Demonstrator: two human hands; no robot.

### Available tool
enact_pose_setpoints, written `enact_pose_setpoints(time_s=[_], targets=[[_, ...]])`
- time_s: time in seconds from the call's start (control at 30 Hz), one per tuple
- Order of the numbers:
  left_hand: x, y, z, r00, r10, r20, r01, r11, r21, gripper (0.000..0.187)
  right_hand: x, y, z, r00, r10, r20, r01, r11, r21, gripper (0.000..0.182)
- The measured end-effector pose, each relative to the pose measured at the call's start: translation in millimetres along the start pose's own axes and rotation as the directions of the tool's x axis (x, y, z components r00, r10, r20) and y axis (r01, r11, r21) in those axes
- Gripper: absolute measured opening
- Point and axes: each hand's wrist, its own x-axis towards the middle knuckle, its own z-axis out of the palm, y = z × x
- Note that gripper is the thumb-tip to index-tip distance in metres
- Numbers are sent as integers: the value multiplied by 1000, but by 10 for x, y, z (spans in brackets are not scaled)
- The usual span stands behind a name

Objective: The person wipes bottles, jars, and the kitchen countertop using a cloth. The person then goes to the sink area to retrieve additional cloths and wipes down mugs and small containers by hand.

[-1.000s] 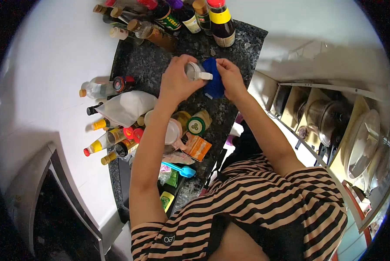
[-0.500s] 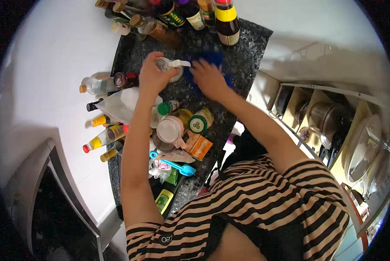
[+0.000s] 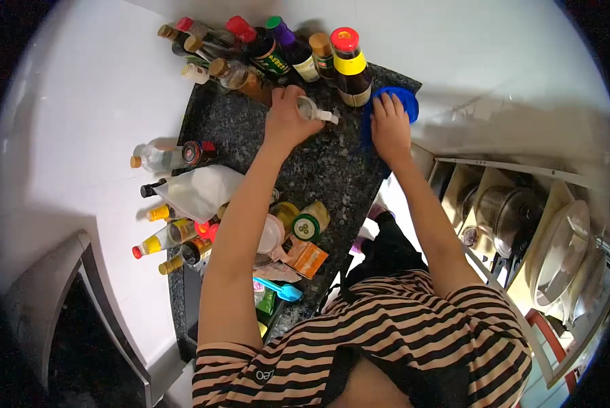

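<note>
My left hand (image 3: 288, 122) is closed around a small clear jar (image 3: 307, 107) with a white handle-like piece (image 3: 327, 116) pointing right. It is at the far part of the dark speckled counter (image 3: 318, 163), just in front of the bottles. My right hand (image 3: 391, 132) presses on a bunched blue cloth (image 3: 403, 102) at the counter's right edge, its fingers bent over the fabric. Close by on the cloth's left stands a dark sauce bottle (image 3: 354, 81) with a red cap and yellow band.
Several bottles (image 3: 267, 54) line the back wall. To the left are a clear bottle (image 3: 162, 158), a white bag (image 3: 206, 187) and more bottles. Nearer me lie a green-lidded jar (image 3: 306, 227), an orange packet (image 3: 309, 261) and a blue scoop (image 3: 288, 292). A rack of pans (image 3: 515, 211) stands right.
My right hand has moved right with the blue cloth, from mid-counter to the edge beside the sauce bottle. My left hand has shifted right with the jar.
</note>
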Motion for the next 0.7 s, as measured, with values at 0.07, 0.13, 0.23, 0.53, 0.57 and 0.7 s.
enact_pose_setpoints(time_s=[0.07, 0.13, 0.23, 0.53, 0.57, 0.7], targets=[[46, -6, 69, 1000, 22, -11, -22, 1000, 11, 68, 149, 120, 21, 999, -44, 29, 44, 999, 23, 42], [133, -43, 128, 999, 35, -14, -35, 999, 23, 67, 248, 209, 13, 996, -73, 55, 72, 997, 21, 41], [217, -21, 171, 1000, 18, 2, -18, 999, -36, 71, 258, 197, -7, 996, -63, 56, 63, 998, 17, 39], [210, 71, 281, 988, 60, -140, -70, 995, -72, 75, -460, -393, -267, 981, -37, 189, 38, 999, -3, 50], [217, 67, 294, 985, 60, -162, -73, 994, -76, 75, -565, -469, -261, 972, -67, 227, 63, 998, 24, 50], [186, 24, 445, 976, 79, -203, -89, 995, -43, 81, -830, -730, -257, 903, -322, 284, 288, 945, 156, 52]])
